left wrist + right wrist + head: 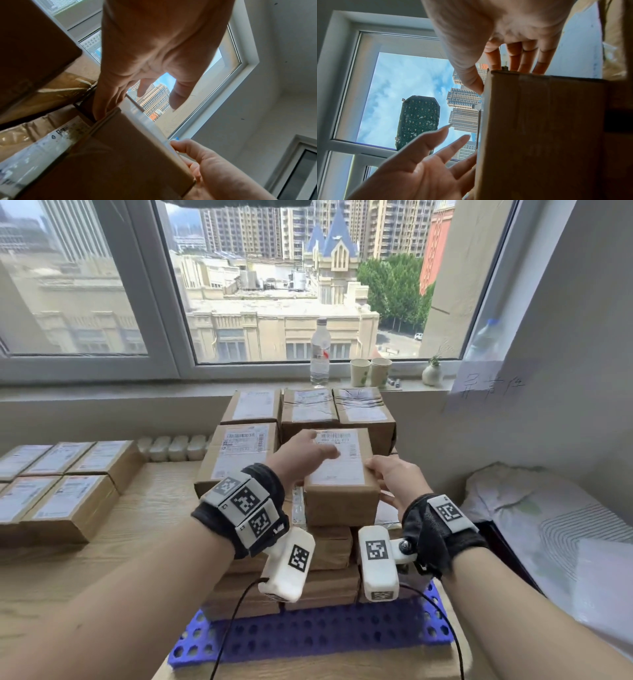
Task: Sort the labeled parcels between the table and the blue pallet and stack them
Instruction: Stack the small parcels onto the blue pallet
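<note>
A brown parcel (pixel 342 501) with a white label lies on top of the parcel stack on the blue pallet (pixel 308 635). My left hand (pixel 303 453) reaches over its left top edge with straight, spread fingers; one fingertip (pixel 100 109) touches the parcel's corner (pixel 128 155). My right hand (pixel 394 479) holds the parcel's right side, thumb (pixel 176 144) on the label edge and fingers (pixel 515 59) down the side face. In the right wrist view the parcel (pixel 547 128) fills the right half, and the left hand (pixel 423 169) hovers open beside its label face.
More labelled parcels (pixel 308 409) are stacked behind and to the left on the pallet. Flat parcels (pixel 68 501) lie in rows on the wooden table (pixel 154 508) at left. A bottle (pixel 320 354), cups (pixel 370 371) and a small vase (pixel 432 373) stand on the windowsill. Bedding (pixel 548 525) lies at right.
</note>
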Action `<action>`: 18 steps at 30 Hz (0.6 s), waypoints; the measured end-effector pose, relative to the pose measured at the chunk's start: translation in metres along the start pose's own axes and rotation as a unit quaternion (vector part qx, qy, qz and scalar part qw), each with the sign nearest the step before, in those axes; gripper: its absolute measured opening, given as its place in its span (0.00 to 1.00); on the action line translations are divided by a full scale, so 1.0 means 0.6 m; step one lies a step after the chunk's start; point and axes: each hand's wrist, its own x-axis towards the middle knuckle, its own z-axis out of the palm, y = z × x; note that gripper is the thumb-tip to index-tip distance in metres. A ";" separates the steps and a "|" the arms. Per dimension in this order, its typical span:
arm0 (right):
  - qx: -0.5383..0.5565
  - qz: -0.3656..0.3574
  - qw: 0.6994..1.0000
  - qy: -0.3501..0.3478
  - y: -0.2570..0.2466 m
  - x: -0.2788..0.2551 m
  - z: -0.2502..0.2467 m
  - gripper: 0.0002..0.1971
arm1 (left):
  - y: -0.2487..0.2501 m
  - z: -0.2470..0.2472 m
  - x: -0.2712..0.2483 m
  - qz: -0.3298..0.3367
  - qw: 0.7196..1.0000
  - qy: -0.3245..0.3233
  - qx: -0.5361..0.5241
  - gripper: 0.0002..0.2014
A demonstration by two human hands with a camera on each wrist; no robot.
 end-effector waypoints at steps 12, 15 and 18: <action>-0.091 -0.060 0.993 0.049 0.003 0.006 0.043 0.22 | -0.026 -0.138 -0.005 0.017 0.976 0.209 0.054 0.26; -0.100 -0.078 0.990 0.055 0.002 0.013 0.056 0.22 | -0.045 -0.162 -0.003 -0.024 0.976 0.204 0.074 0.29; -0.114 -0.082 0.988 0.057 0.002 0.017 0.072 0.22 | -0.058 -0.170 0.001 -0.046 0.980 0.177 0.076 0.33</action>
